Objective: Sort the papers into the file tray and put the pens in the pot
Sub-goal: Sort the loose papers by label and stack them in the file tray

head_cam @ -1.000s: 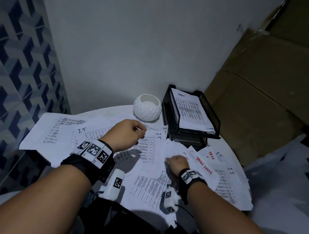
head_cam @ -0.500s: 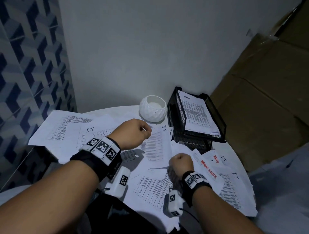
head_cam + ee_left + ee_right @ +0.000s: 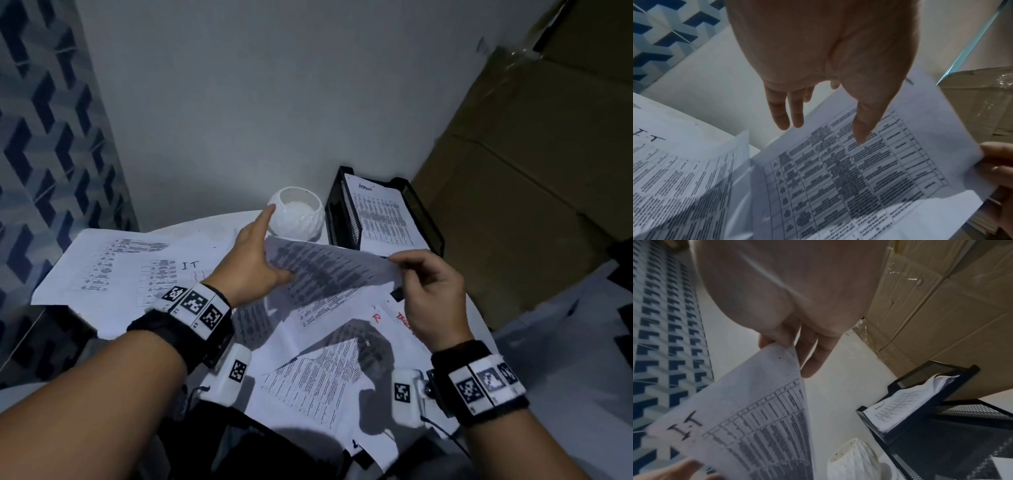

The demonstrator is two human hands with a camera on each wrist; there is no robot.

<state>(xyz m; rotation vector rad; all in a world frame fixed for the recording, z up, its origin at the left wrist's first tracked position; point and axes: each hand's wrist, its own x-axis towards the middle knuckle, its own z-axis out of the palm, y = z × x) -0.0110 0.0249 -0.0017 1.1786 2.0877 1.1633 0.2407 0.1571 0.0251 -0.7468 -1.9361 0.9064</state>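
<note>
A printed sheet marked "IT" (image 3: 329, 270) hangs lifted above the paper pile, in front of the pot and tray. My right hand (image 3: 402, 265) pinches its right edge between thumb and fingers (image 3: 777, 340). My left hand (image 3: 267, 250) is at the sheet's left end with straight fingers (image 3: 785, 113) and the thumb lying over the print. The white faceted pot (image 3: 296, 217) stands just beyond the left index finger. To its right, the black mesh file tray (image 3: 426, 219) holds one printed sheet (image 3: 380, 212). I see no pens.
Several loose printed sheets (image 3: 113, 263) cover the round white table (image 3: 212, 226), some hanging over its front edge. Cardboard boxes (image 3: 531, 171) stand close on the right, behind the tray. A blue patterned wall (image 3: 51, 137) is on the left, a plain white one behind.
Both hands were curled low on the pile. The right hand has risen with one sheet pinched; the left has opened and reached forward to the sheet's left end. The camera tilted down.
</note>
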